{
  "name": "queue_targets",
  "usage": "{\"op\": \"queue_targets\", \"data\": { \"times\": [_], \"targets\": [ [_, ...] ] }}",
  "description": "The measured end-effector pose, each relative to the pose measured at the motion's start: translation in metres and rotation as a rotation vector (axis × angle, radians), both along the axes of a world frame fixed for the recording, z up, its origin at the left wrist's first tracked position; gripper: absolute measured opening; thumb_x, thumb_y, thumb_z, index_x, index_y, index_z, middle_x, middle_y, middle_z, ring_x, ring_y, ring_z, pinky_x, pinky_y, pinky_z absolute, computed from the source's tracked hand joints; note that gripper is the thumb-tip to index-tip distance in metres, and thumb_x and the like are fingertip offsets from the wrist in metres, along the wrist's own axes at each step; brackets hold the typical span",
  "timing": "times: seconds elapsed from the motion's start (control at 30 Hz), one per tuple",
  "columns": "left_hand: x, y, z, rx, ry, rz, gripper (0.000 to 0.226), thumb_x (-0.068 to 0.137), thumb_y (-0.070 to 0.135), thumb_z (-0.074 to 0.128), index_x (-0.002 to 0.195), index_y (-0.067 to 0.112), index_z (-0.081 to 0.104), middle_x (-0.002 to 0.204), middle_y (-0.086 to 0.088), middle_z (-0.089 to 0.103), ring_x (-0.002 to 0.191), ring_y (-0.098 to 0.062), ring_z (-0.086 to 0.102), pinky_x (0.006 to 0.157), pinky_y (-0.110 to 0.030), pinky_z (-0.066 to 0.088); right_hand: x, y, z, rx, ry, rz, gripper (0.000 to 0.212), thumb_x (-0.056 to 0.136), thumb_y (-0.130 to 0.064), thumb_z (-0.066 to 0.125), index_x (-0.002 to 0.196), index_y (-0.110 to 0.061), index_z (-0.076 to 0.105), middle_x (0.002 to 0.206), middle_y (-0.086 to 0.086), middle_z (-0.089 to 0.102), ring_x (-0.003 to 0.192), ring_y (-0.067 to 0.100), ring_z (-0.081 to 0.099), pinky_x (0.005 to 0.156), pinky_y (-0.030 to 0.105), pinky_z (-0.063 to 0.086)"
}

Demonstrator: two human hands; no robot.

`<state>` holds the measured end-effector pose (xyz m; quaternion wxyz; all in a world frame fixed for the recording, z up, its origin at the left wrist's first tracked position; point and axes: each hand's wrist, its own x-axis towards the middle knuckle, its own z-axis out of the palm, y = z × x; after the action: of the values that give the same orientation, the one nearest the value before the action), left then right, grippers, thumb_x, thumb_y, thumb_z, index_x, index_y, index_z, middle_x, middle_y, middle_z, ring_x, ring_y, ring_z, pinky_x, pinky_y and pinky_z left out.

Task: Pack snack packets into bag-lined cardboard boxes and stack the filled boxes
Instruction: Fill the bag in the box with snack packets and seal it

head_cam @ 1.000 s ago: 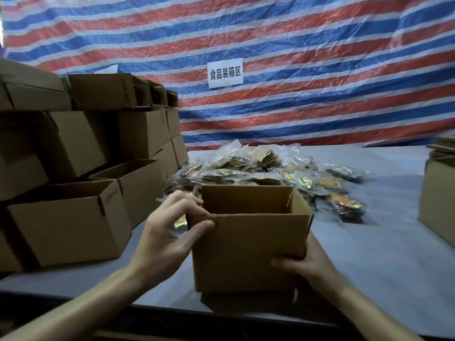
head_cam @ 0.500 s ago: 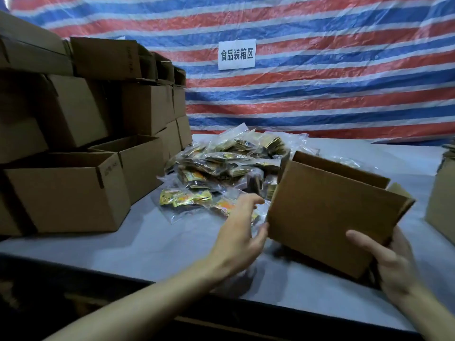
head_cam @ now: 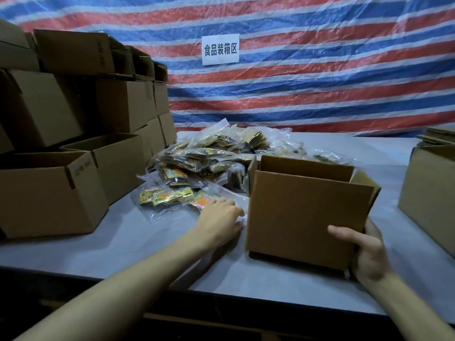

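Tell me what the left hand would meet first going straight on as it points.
Probably the snack packets at the pile's near edge, right ahead of the left hand. The cardboard box stands just beside that line; depth is unclear.

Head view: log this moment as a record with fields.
box: open-topped, on the table, right of the packets
right hand: grips the box's near right corner
left hand: on the nearest packets; grip unclear
stack: boxes piled at left
sign: on the striped tarp
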<state>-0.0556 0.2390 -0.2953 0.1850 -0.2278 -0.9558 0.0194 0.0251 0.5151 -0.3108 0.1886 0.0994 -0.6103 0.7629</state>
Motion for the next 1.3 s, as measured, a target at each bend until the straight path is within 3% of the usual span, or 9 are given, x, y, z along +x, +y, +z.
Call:
{"op": "queue_targets", "data": {
  "times": [0.13,0.3,0.53,0.73,0.87,0.97,1.1,1.2,1.3],
  "targets": [
    [-0.007,0.003,0.019,-0.261,0.013,-0.151,0.024,0.097,0.032,0.053,0.11,0.02,0.069,0.113,-0.003,0.068,0.11,-0.026,0.058,0.085,-0.032,0.033,0.001,0.0,0.0,0.027,0.008,0.01,0.068,0.048,-0.027,0.08,0.115,-0.021,0.071,0.112,0.01,0.075,0.098,0.03,0.073,0.08,0.043,0.058],
    [-0.011,0.008,0.037,-0.32,-0.034,-0.274,0.025,0.096,0.031,0.061,0.114,0.014,0.066,0.114,-0.006,0.068,0.106,-0.024,0.059,0.093,-0.037,0.047,0.002,0.001,0.0,0.023,0.004,0.027,0.063,0.054,-0.02,0.077,0.117,-0.022,0.07,0.112,0.01,0.075,0.098,0.031,0.073,0.074,0.039,0.061],
    [-0.012,0.002,0.062,0.275,-0.195,-0.29,0.015,0.096,0.015,0.062,0.103,0.003,0.067,0.114,-0.008,0.061,0.104,-0.022,0.058,0.09,-0.04,0.052,0.002,-0.001,0.0,-0.008,0.004,0.075,0.072,0.046,-0.025,0.081,0.116,-0.023,0.07,0.113,0.013,0.075,0.099,0.033,0.073,0.072,0.037,0.063],
    [-0.022,-0.006,0.087,0.531,0.07,-0.167,0.012,0.094,0.016,0.066,0.084,0.011,0.063,0.128,0.002,0.062,0.112,-0.006,0.052,0.092,-0.028,0.047,0.001,-0.001,-0.001,-0.005,0.022,0.073,0.069,0.046,-0.022,0.081,0.115,-0.022,0.071,0.111,0.013,0.075,0.097,0.032,0.074,0.071,0.034,0.061],
    [-0.023,-0.005,0.103,0.719,0.112,-0.157,0.02,0.091,0.013,0.065,0.074,0.014,0.055,0.091,-0.001,0.068,0.074,-0.008,0.054,0.067,-0.029,0.047,0.0,0.0,-0.002,0.01,0.027,0.078,0.063,0.053,-0.013,0.077,0.115,-0.022,0.071,0.111,0.012,0.075,0.097,0.03,0.074,0.073,0.032,0.061],
    [-0.017,-0.005,0.107,0.712,0.151,-0.15,0.02,0.09,0.011,0.068,0.08,0.017,0.051,0.071,0.002,0.056,0.062,-0.008,0.047,0.057,-0.023,0.042,0.001,0.0,-0.001,0.031,0.029,0.089,0.064,0.054,-0.013,0.076,0.118,-0.019,0.068,0.11,0.01,0.076,0.096,0.028,0.074,0.071,0.03,0.06],
    [-0.007,-0.013,0.104,0.593,0.136,-0.125,0.025,0.089,0.005,0.065,0.112,0.011,0.058,0.08,0.0,0.063,0.069,-0.019,0.061,0.059,-0.027,0.048,0.002,-0.001,0.0,0.051,0.035,0.1,0.064,0.056,-0.011,0.075,0.12,-0.01,0.065,0.107,0.012,0.076,0.091,0.025,0.075,0.069,0.027,0.059],
    [-0.007,-0.02,0.108,0.482,0.086,-0.067,0.016,0.087,-0.001,0.065,0.098,0.005,0.076,0.078,-0.001,0.066,0.066,-0.005,0.058,0.056,-0.011,0.039,0.002,0.0,0.001,0.068,0.03,0.097,0.065,0.057,-0.012,0.075,0.121,-0.009,0.064,0.107,0.012,0.076,0.092,0.025,0.074,0.069,0.027,0.059],
    [-0.007,-0.026,0.118,0.571,0.011,0.015,0.004,0.088,0.007,0.075,0.088,0.004,0.078,0.077,-0.002,0.071,0.065,-0.003,0.06,0.056,-0.011,0.046,0.002,-0.001,0.002,0.09,0.023,0.099,0.071,0.052,-0.02,0.081,0.121,-0.013,0.065,0.109,0.011,0.075,0.096,0.027,0.073,0.071,0.028,0.059]
  ]
}}
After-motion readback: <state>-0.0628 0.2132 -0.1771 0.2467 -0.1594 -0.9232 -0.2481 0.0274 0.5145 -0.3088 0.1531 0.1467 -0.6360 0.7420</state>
